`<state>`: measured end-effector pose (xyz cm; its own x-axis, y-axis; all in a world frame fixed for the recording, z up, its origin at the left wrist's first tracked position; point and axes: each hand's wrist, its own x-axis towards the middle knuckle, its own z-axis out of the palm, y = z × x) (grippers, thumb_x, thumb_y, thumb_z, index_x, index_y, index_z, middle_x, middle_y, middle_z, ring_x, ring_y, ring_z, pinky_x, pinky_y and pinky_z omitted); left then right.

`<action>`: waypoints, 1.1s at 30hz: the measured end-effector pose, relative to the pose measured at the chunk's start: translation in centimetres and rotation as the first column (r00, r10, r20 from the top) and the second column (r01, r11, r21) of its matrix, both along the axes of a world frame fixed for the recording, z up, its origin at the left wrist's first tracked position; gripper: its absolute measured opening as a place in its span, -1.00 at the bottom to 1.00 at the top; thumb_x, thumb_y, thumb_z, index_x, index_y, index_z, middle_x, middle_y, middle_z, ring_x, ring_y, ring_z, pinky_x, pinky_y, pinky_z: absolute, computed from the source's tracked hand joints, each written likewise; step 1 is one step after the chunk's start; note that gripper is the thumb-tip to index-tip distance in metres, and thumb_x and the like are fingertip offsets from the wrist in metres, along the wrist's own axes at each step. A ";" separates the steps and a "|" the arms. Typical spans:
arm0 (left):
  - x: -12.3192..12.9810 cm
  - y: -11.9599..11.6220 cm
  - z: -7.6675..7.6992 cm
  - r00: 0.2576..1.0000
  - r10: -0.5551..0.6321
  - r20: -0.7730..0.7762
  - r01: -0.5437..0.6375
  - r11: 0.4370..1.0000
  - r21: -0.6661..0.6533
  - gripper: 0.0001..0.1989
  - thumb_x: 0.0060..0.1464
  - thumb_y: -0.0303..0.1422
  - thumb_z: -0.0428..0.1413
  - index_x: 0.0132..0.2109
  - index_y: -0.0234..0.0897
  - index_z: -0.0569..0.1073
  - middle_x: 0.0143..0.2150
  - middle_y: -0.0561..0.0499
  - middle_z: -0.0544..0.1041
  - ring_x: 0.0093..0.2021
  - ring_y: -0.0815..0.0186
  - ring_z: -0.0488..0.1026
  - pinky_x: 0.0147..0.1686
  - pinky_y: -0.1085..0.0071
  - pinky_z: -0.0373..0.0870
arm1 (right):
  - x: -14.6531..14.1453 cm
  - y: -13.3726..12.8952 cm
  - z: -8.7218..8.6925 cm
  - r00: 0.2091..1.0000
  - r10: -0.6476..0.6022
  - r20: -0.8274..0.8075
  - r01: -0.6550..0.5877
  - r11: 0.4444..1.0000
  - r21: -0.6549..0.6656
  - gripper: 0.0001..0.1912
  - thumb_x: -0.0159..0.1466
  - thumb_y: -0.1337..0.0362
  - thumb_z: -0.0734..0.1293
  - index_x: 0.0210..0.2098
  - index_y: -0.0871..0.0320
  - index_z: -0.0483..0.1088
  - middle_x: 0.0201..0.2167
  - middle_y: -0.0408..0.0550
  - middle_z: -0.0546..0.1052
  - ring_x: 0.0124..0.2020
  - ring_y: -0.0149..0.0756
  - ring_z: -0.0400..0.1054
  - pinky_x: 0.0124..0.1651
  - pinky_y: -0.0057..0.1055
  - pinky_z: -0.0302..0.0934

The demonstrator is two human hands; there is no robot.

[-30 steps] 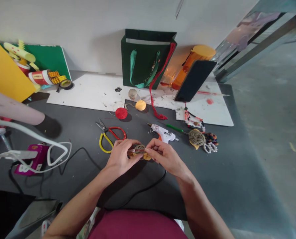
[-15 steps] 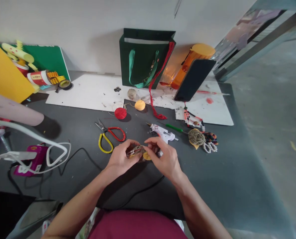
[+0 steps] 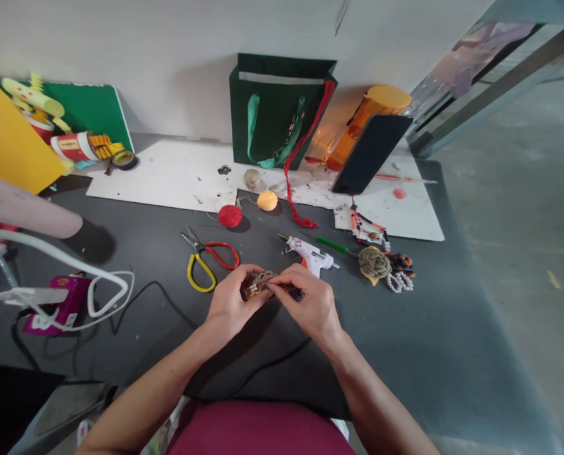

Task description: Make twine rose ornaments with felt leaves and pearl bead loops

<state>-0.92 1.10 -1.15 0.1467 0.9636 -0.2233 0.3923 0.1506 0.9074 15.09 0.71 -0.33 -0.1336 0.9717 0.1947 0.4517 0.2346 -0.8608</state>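
"Where's your piece?"

"Your left hand (image 3: 232,297) grips the small beaded crochet piece (image 3: 263,279) over the desk (image 3: 405,354); your right hand (image 3: 310,300) pinches its near right edge. Your fingers hide much of it."

"What crowds you?"

"Scissors (image 3: 197,251) lie just beyond your left hand, handles spread. Beyond your right sit a glue gun (image 3: 314,255) and a green-handled hook (image 3: 332,244), with a crochet flower (image 3: 375,261) farther right. A black cable (image 3: 271,365) runs between your forearms."

PLACE: craft workshop, seemingly | SIGNS: grey worktable (image 3: 405,347) — glue gun (image 3: 314,255), scissors (image 3: 198,248), thread balls (image 3: 230,216) (three)
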 end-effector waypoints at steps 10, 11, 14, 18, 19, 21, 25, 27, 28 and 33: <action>0.1 -0.6 -1.0 0.995 0.003 -0.102 0.021 0.972 0.233 -0.77 0.04 -0.42 0.16 -0.11 -0.21 0.41 -0.21 0.00 0.55 -0.28 0.33 0.49 -0.25 0.38 0.44 | -1.0 -0.4 -0.7 0.994 -0.104 -0.019 0.104 0.995 0.000 -0.88 0.24 0.39 0.31 -0.41 0.13 0.45 -0.46 -0.08 0.47 -0.44 -0.33 0.35 -0.39 -0.39 0.28; 0.1 -0.6 -1.0 0.995 0.003 -0.101 0.021 0.971 0.237 -0.77 0.04 -0.42 0.16 -0.10 -0.21 0.41 -0.21 0.00 0.55 -0.28 0.33 0.48 -0.25 0.38 0.43 | -1.0 -0.4 -0.7 0.994 -0.105 -0.015 0.104 0.995 -0.008 -0.88 0.24 0.39 0.30 -0.41 0.13 0.45 -0.46 -0.08 0.47 -0.44 -0.33 0.35 -0.38 -0.38 0.28; 0.2 -0.6 -0.8 0.997 0.013 -0.077 0.002 0.981 0.196 -0.76 0.03 -0.41 0.17 -0.11 -0.20 0.41 -0.22 0.02 0.55 -0.29 0.34 0.48 -0.25 0.40 0.43 | -1.0 -0.3 -0.7 0.996 -0.091 -0.012 0.090 0.995 -0.032 -0.88 0.24 0.38 0.29 -0.40 0.13 0.44 -0.45 -0.09 0.46 -0.43 -0.32 0.35 -0.35 -0.39 0.29; 0.2 -0.2 -0.2 0.999 0.032 -0.013 -0.030 0.995 0.100 -0.77 0.02 -0.38 0.18 -0.13 -0.20 0.41 -0.29 0.06 0.54 -0.33 0.36 0.46 -0.29 0.43 0.40 | -0.7 -0.1 -0.6 0.995 -0.078 -0.054 0.072 0.992 -0.101 -0.90 0.24 0.37 0.30 -0.40 0.14 0.43 -0.45 -0.11 0.47 -0.44 -0.35 0.33 -0.37 -0.42 0.27; 0.2 -0.1 -0.1 0.999 0.037 -0.006 -0.036 0.996 0.081 -0.76 0.01 -0.37 0.19 -0.13 -0.20 0.41 -0.31 0.07 0.53 -0.34 0.36 0.45 -0.30 0.43 0.39 | -0.6 0.0 -0.5 0.995 -0.076 -0.065 0.068 0.991 -0.119 -0.90 0.24 0.36 0.30 -0.39 0.14 0.43 -0.45 -0.11 0.47 -0.45 -0.35 0.33 -0.37 -0.42 0.27; 0.0 0.1 -0.2 0.999 0.047 0.002 -0.047 0.998 0.046 -0.73 -0.01 -0.36 0.20 -0.12 -0.21 0.41 -0.34 0.09 0.51 -0.35 0.36 0.43 -0.31 0.43 0.37 | -0.4 0.1 -0.4 0.994 -0.068 -0.083 0.055 0.987 -0.149 -0.91 0.23 0.35 0.30 -0.40 0.14 0.43 -0.46 -0.12 0.48 -0.46 -0.36 0.32 -0.38 -0.44 0.26; -0.3 0.2 -0.4 0.994 0.024 0.111 -0.023 1.000 -0.006 -0.69 -0.01 -0.35 0.20 -0.08 -0.22 0.41 -0.34 0.08 0.49 -0.35 0.36 0.42 -0.31 0.44 0.36 | -0.2 0.3 -0.1 0.994 -0.058 -0.095 0.040 0.983 -0.178 -0.91 0.22 0.33 0.31 -0.43 0.14 0.43 -0.49 -0.14 0.46 -0.47 -0.38 0.32 -0.39 -0.45 0.25; -0.3 0.2 -0.4 0.988 0.003 0.153 -0.004 1.000 0.011 -0.70 0.01 -0.37 0.18 -0.06 -0.21 0.41 -0.30 0.06 0.50 -0.32 0.35 0.42 -0.29 0.44 0.35 | -0.1 0.3 -0.1 0.994 -0.056 -0.089 0.040 0.984 -0.171 -0.91 0.22 0.34 0.31 -0.42 0.14 0.43 -0.49 -0.14 0.46 -0.47 -0.38 0.32 -0.39 -0.45 0.25; -0.2 0.2 -0.4 0.987 -0.007 0.158 0.003 1.000 0.029 -0.71 0.03 -0.38 0.17 -0.06 -0.20 0.41 -0.28 0.05 0.51 -0.31 0.35 0.42 -0.28 0.44 0.34 | -0.2 0.3 -0.1 0.995 -0.054 -0.087 0.040 0.986 -0.164 -0.91 0.22 0.34 0.30 -0.42 0.14 0.42 -0.48 -0.14 0.46 -0.47 -0.38 0.32 -0.38 -0.45 0.25; 0.0 0.1 -0.2 0.984 -0.017 0.179 0.006 0.998 0.061 -0.83 0.05 -0.41 0.13 -0.16 -0.25 0.45 -0.26 0.01 0.51 -0.34 0.37 0.39 -0.33 0.46 0.32 | -0.3 0.2 -0.3 0.997 -0.036 -0.074 0.028 0.994 -0.108 -0.90 0.23 0.37 0.29 -0.42 0.13 0.41 -0.48 -0.13 0.43 -0.46 -0.38 0.31 -0.38 -0.45 0.24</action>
<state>-0.95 1.20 -1.32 0.1904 0.9725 -0.1344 0.2235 0.0904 0.9705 14.82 0.87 -0.63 -0.0908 0.9911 0.0978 0.3901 0.1257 -0.9122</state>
